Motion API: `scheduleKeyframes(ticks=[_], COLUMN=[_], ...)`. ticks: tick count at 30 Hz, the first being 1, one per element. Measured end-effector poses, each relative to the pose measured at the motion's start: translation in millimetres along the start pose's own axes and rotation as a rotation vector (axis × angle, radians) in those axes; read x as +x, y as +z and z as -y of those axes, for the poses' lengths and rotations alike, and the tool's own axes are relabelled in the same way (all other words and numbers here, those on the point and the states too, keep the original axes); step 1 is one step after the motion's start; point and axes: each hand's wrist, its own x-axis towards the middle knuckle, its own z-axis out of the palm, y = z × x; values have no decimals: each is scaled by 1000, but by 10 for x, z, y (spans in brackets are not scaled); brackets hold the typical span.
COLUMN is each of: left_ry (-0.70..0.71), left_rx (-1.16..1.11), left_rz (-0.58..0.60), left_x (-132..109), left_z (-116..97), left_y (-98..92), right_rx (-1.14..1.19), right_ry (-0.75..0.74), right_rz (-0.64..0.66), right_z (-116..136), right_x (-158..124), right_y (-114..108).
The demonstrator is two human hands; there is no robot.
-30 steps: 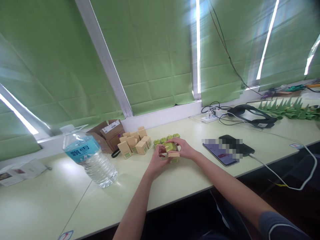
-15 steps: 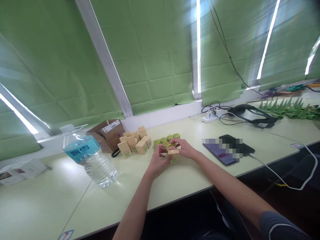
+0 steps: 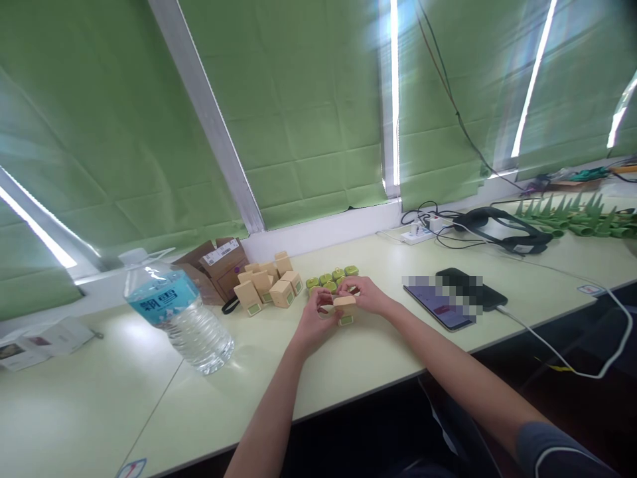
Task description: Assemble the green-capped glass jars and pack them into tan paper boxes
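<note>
Both my hands meet over a small tan box with a green label, standing on the pale green table. My left hand grips its left side, fingers curled. My right hand pinches its top flap from the right. Just behind the box lies a cluster of small green tins. To the left stands a group of several more tan boxes.
A large water bottle stands at the left. An open brown carton sits by the window sill. A tablet and phone lie to the right, with a white cable, a power strip and a black headset behind.
The green tin held above the tan box a second ago is no longer visible in my fingers; my right hand has lowered onto the box top.
</note>
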Motion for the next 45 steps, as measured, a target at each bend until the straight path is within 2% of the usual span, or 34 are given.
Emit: scheduleKeyframes(ticks=[5, 9, 15, 19, 22, 26, 31, 40, 45], left_ry=[-17, -16, 38, 50, 81, 55, -19, -29, -1], left_rx=[25, 66, 149, 154, 132, 115, 80, 111, 77], left_rz=[15, 31, 15, -15, -89, -181, -216, -235, -239], left_x=[-23, -38, -43, -35, -13, 18, 33, 47, 67], left_z=[-85, -120, -127, -131, -109, -61, -48, 15, 41], left_y=[6, 2, -9, -19, -21, -21, -13, -47, -64], right_rx=[-66, -59, -109, -126, -163, -214, -72, -159, -107], right_ry=[-13, 32, 173, 182, 150, 137, 127, 15, 3], right_rz=[-6, 10, 186, 252, 225, 94, -61, -17, -42], right_z=[2, 24, -37, -68, -33, 4, -4, 16, 34], right_x=[2, -1, -27, -41, -34, -12, -6, 4, -7], right_y=[-8, -23, -26, -7, 16, 19, -14, 41, 38])
